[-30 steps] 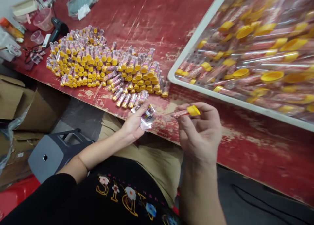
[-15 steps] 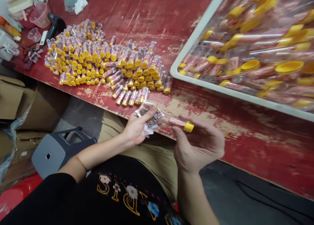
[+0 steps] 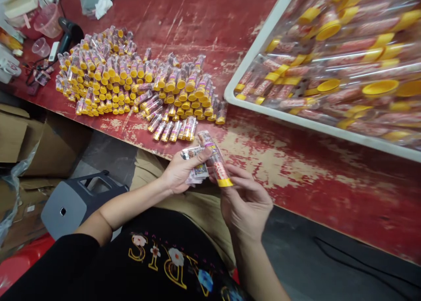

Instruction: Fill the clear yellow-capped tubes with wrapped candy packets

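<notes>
My left hand [image 3: 179, 171] is closed on a stack of printed plastic sleeves [image 3: 196, 175], thumb on top. A clear tube with a yellow cap [image 3: 225, 182] and red-and-white contents slants just right of the stack, its far part inside a printed sleeve [image 3: 205, 139]. The left thumb touches this sleeve. At the capped end, my right hand [image 3: 248, 200] has its fingers and thumb around the tube. Beyond both hands, sleeved tubes [image 3: 171, 130] stand in a short row on the red table, in front of a large pile of the same tubes [image 3: 112, 73].
A white-rimmed tray [image 3: 279, 121] full of yellow-capped tubes stands at the right. A hair dryer [image 3: 69, 31] and plastic containers [image 3: 48, 20] sit at the far left. Below the table edge are cardboard boxes [image 3: 55, 139] and a grey stool-like object [image 3: 70, 204].
The tube has swung from lying nearly crosswise to pointing away from me, with a sleeve now over its far part. My right hand has moved left and its fingers have closed in.
</notes>
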Tool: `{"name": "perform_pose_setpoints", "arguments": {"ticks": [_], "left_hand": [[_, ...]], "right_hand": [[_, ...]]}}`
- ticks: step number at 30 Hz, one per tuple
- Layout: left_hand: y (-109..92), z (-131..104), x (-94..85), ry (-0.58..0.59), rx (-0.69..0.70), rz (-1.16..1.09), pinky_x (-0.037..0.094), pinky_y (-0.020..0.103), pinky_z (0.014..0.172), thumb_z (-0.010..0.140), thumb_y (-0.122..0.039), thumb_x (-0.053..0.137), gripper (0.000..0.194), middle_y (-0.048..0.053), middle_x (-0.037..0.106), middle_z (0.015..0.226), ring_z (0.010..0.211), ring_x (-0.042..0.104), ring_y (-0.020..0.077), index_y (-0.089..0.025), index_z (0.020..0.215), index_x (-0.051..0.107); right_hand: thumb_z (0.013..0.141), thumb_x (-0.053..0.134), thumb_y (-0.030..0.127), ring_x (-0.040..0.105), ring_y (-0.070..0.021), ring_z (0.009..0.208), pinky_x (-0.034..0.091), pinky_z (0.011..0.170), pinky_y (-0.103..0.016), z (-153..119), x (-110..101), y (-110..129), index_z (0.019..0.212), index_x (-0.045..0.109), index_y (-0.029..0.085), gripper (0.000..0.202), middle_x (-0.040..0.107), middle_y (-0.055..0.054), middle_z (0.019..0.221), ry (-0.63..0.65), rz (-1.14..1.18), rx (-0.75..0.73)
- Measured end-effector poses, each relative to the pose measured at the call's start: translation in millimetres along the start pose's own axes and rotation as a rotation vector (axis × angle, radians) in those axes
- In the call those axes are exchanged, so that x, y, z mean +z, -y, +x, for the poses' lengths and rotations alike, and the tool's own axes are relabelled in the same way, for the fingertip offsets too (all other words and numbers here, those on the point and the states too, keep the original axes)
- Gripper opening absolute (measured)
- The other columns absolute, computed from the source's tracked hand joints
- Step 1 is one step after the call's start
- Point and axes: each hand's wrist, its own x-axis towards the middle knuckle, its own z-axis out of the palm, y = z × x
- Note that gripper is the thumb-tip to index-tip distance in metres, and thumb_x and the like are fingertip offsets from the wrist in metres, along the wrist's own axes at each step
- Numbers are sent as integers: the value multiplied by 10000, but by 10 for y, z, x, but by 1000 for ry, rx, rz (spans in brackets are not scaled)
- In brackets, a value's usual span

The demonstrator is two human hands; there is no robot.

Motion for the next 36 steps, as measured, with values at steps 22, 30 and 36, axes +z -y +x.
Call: {"name": "perform_pose_setpoints", "arguments": {"ticks": [22,30,36], "left_hand": [[126,-106,-192,-41,111,120,551,233,549,570,-465,1024,531,51,770,855,621,682,118,-136,907,779],[105,-56,-317,-84,118,73,564,239,571,590,-422,1026,472,21,727,781,609,663,110,-136,857,760],[26,-24,-432,-196,127,-18,589,245,640,806,-358,915,378,96,808,966,765,772,174,-123,1063,769]], "right_hand": [[848,847,198,737,-169,858,616,690,-306,86,279,-45,1024,864,289,198,787,-42,938,-141,-328,-165],[844,850,256,726,-177,829,624,710,-332,102,406,-141,963,864,254,121,777,-44,894,-145,-346,-150],[884,809,315,721,-190,849,603,725,-343,294,677,-410,985,853,224,143,763,-58,921,-121,-323,-155]]}}
